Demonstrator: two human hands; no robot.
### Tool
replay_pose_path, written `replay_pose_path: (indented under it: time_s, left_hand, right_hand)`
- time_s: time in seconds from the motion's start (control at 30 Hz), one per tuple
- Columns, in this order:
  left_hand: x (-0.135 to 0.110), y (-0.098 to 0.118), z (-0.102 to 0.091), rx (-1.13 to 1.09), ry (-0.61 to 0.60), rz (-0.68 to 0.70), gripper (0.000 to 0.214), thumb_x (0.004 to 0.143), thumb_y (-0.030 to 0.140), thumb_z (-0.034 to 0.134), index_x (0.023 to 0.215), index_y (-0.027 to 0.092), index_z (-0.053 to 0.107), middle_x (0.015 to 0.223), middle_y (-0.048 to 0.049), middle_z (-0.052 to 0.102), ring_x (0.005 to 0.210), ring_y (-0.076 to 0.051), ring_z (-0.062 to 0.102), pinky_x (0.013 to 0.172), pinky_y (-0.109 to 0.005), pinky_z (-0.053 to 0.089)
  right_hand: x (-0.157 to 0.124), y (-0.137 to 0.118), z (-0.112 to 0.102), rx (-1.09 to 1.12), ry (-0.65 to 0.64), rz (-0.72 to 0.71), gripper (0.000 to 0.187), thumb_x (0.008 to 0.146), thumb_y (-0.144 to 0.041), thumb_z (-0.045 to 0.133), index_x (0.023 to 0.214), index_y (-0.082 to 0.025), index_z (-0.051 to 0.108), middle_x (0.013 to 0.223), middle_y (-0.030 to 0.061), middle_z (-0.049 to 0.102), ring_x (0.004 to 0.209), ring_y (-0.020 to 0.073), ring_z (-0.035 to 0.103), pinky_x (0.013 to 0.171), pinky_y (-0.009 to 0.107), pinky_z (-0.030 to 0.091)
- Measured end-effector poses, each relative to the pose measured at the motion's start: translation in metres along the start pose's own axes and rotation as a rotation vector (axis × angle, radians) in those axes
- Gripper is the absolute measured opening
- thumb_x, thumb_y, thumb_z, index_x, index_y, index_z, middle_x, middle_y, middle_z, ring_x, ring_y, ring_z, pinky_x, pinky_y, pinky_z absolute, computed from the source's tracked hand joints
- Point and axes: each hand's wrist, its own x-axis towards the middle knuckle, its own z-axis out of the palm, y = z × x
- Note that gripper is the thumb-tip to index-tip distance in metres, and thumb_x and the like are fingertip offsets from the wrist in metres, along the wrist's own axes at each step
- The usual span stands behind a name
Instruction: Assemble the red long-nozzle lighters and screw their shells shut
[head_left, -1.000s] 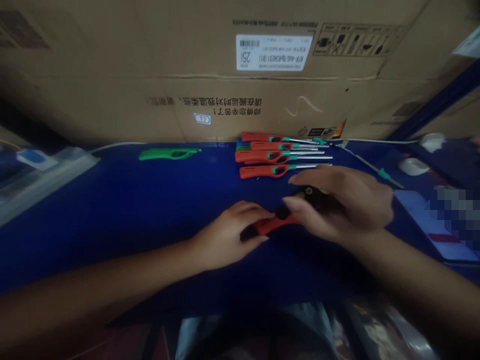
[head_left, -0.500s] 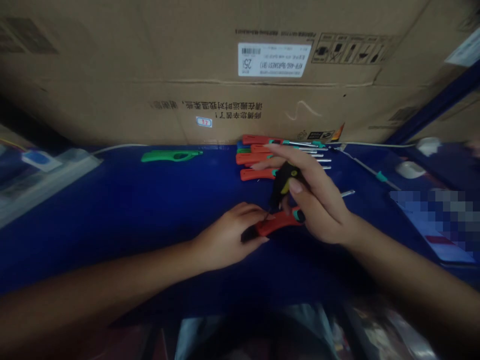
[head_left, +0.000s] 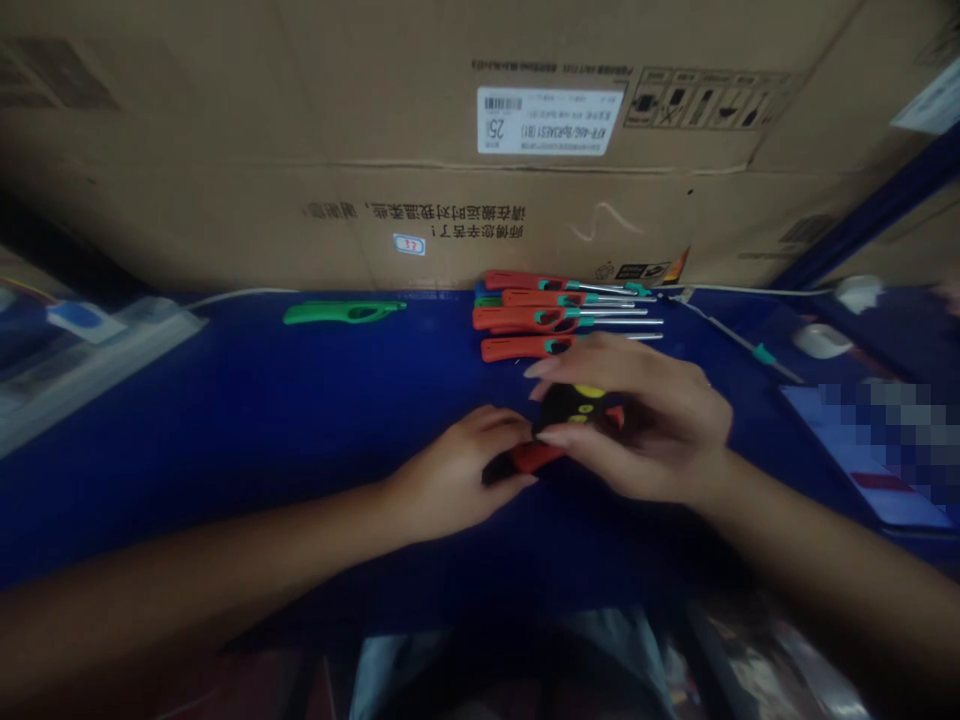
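Observation:
My left hand (head_left: pixel 469 465) is closed around the rear end of a red gas lighter (head_left: pixel 536 457), above the blue table. Fingers of my right hand (head_left: pixel 645 415) are wrapped round a stubby black-and-yellow screwdriver handle (head_left: pixel 574 405), right over that lighter. The screwdriver's shaft is hidden now, and so is most of the lighter's front. Just beyond my right hand lies a group of red lighters (head_left: pixel 517 318) with teal parts and metal tubes. A green lighter handle (head_left: pixel 322 313) lies further left.
A large cardboard box (head_left: pixel 337 120) stands along the back of the blue table (head_left: pixel 300 410). On the right are a phone-like flat device (head_left: pixel 885 482), a white round object (head_left: pixel 821 340) and a loose metal tube with a teal piece (head_left: pixel 724 330). Clear plastic (head_left: pixel 127 345) lies at left.
My right hand has come down and nearer to me, tipping the screwdriver handle lower over the held lighter. Its shaft, visible before, is now covered. The left hand stays put.

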Motion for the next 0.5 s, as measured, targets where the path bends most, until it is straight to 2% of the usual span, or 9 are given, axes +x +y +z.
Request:
replay_pose_path:
  time_s: [0.07, 0.1, 0.17, 0.23, 0.3, 0.4, 0.43, 0.5]
  left_hand:
    - [0.0, 0.0002, 0.0001, -0.01, -0.008, -0.004, 0.025, 0.09, 0.023, 0.067, 0.115, 0.018, 0.064, 0.117, -0.0093, 0.067, 0.111, -0.023, 0.062, 0.1, -0.043, 0.053]
    - [-0.0002, 0.0001, 0.0003, -0.013, -0.01, -0.003, 0.025, 0.09, 0.023, 0.067, 0.115, 0.019, 0.064, 0.118, -0.0089, 0.067, 0.111, -0.023, 0.062, 0.1, -0.043, 0.052]
    - [-0.0007, -0.0002, 0.0009, -0.011, 0.002, 0.005, 0.025, 0.09, 0.023, 0.067, 0.115, 0.019, 0.064, 0.118, -0.0088, 0.067, 0.112, -0.024, 0.062, 0.1, -0.043, 0.052]
    - [-0.0013, -0.0009, 0.0018, -0.004, 0.016, 0.013, 0.025, 0.09, 0.024, 0.067, 0.115, 0.018, 0.064, 0.117, -0.0091, 0.067, 0.111, -0.024, 0.063, 0.098, -0.043, 0.053]
    - [-0.0014, -0.0015, 0.0024, -0.006, 0.018, 0.013, 0.024, 0.09, 0.024, 0.067, 0.114, 0.018, 0.063, 0.114, -0.0087, 0.068, 0.108, -0.024, 0.064, 0.095, -0.041, 0.054]
    - [-0.0012, -0.0019, 0.0026, -0.02, 0.018, 0.015, 0.021, 0.091, 0.023, 0.066, 0.11, 0.017, 0.063, 0.111, -0.008, 0.068, 0.105, -0.022, 0.065, 0.092, -0.038, 0.055]
    - [-0.001, -0.0018, 0.0025, -0.024, 0.019, 0.019, 0.02, 0.091, 0.022, 0.066, 0.11, 0.017, 0.063, 0.11, -0.0077, 0.068, 0.105, -0.022, 0.065, 0.093, -0.038, 0.055]
    - [-0.0009, -0.0015, 0.0021, -0.024, 0.023, 0.027, 0.022, 0.09, 0.022, 0.067, 0.111, 0.017, 0.063, 0.112, -0.0077, 0.068, 0.108, -0.022, 0.064, 0.096, -0.04, 0.054]
  right_hand:
    - [-0.0004, -0.0009, -0.0015, -0.178, 0.009, -0.073, 0.035, 0.087, -0.03, 0.074, 0.118, -0.017, 0.065, 0.088, 0.0045, 0.07, 0.072, 0.0154, 0.067, 0.065, 0.026, 0.058]
    - [-0.0003, -0.0014, -0.002, -0.221, -0.011, -0.079, 0.034, 0.09, -0.031, 0.069, 0.121, -0.018, 0.064, 0.091, 0.0058, 0.069, 0.076, 0.0165, 0.067, 0.067, 0.027, 0.058]
    - [0.0004, -0.0028, -0.0019, -0.154, -0.096, 0.0, 0.036, 0.098, -0.028, 0.051, 0.133, -0.02, 0.057, 0.112, 0.0103, 0.067, 0.098, 0.021, 0.068, 0.081, 0.034, 0.06]
    - [0.0013, -0.0041, -0.0007, 0.004, -0.177, 0.092, 0.043, 0.1, -0.021, 0.04, 0.142, -0.021, 0.048, 0.125, 0.0109, 0.065, 0.111, 0.0219, 0.065, 0.092, 0.038, 0.057]
    - [0.0013, -0.0047, 0.0001, 0.055, -0.188, 0.085, 0.04, 0.099, -0.021, 0.046, 0.14, -0.02, 0.049, 0.115, 0.0088, 0.069, 0.103, 0.0195, 0.068, 0.087, 0.033, 0.058]
    - [-0.0004, -0.0046, -0.0013, -0.159, -0.102, -0.032, 0.032, 0.092, -0.031, 0.067, 0.121, -0.019, 0.061, 0.089, 0.0042, 0.069, 0.078, 0.0155, 0.067, 0.067, 0.024, 0.056]
    - [-0.0007, -0.0046, -0.0022, -0.225, -0.087, -0.061, 0.031, 0.091, -0.033, 0.069, 0.118, -0.018, 0.063, 0.087, 0.0041, 0.068, 0.076, 0.0153, 0.067, 0.064, 0.024, 0.055]
    - [-0.0002, -0.005, -0.0034, -0.215, -0.103, -0.052, 0.029, 0.097, -0.032, 0.058, 0.122, -0.018, 0.062, 0.098, 0.0078, 0.069, 0.086, 0.0175, 0.069, 0.069, 0.027, 0.057]
